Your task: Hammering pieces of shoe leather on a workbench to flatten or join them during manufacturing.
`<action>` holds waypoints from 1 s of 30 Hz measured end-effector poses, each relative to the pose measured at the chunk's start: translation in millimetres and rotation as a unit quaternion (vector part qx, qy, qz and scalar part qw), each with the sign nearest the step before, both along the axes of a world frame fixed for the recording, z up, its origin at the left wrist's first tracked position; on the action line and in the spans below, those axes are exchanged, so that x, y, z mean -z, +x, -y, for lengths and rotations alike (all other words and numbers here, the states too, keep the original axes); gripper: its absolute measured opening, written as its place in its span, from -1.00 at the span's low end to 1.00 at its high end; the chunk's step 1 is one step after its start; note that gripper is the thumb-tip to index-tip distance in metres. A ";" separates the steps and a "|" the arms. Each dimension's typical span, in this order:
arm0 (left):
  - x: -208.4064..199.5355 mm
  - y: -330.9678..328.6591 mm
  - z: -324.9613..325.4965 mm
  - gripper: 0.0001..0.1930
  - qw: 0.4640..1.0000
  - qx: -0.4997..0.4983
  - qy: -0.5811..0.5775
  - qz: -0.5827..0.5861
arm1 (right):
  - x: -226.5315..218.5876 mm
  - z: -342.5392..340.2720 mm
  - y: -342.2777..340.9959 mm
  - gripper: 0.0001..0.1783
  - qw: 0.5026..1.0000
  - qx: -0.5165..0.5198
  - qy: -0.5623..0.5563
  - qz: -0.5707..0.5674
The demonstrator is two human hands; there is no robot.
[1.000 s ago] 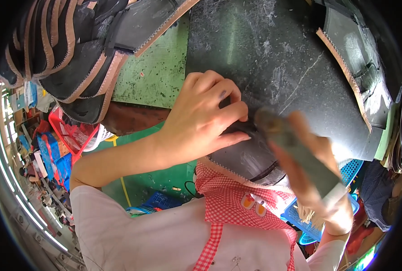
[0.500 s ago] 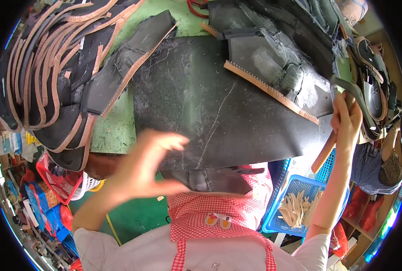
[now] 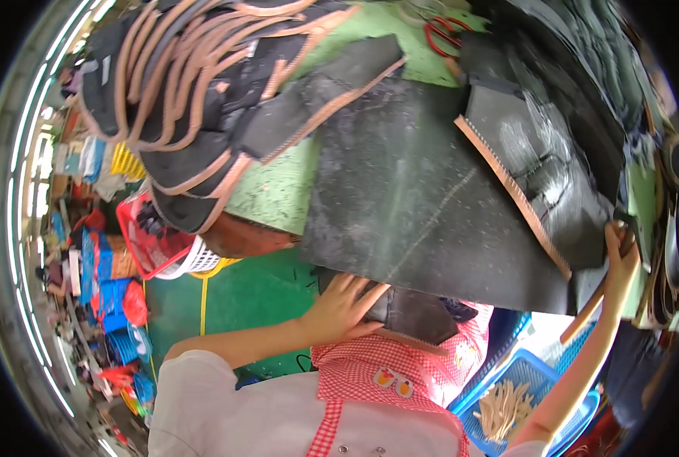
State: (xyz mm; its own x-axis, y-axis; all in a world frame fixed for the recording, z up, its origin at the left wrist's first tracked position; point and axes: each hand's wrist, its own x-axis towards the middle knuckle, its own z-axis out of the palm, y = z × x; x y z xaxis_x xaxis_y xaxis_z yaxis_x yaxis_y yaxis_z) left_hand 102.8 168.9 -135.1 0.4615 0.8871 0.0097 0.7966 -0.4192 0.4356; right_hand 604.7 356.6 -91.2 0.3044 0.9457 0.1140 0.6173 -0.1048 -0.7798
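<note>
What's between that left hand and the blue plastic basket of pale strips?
A dark, angular, tan-edged piece, then the red-and-white checked fabric apron, in the head view.

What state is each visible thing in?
Left hand: spread, resting on the dark piece
Dark piece: partly covered by that hand
Right hand: closed around the brown-handled tool
Brown-handled tool: held, slanting
Black sheet: flat, scuffed
Blue basket: holding pale strips
Brown-edged pieces: overlapping in a pile

no readable text, no legible signs
</note>
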 end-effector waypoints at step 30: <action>-98.6 92.9 -335.7 -0.47 0.992 -0.015 -0.012 0.125 | -96.5 -78.0 -170.4 -0.75 0.931 -0.357 0.047 0.054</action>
